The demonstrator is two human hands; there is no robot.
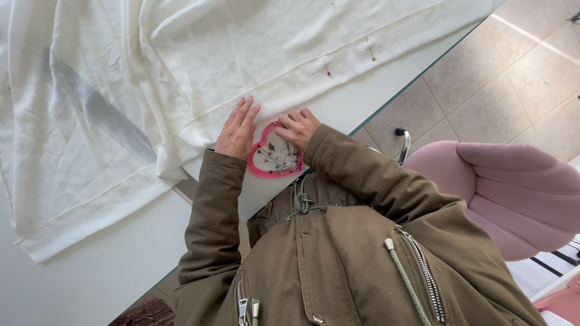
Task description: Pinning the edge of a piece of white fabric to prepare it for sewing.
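Reaching into a pink heart-shaped pin box [260, 171], right hand [297, 128] curled.

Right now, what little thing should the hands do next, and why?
Probably the right hand should pick one pin out of the pink heart-shaped dish, since its fingers already dip into it. The left hand lies flat on the folded hem of the white fabric, and two pins already sit further along that hem.
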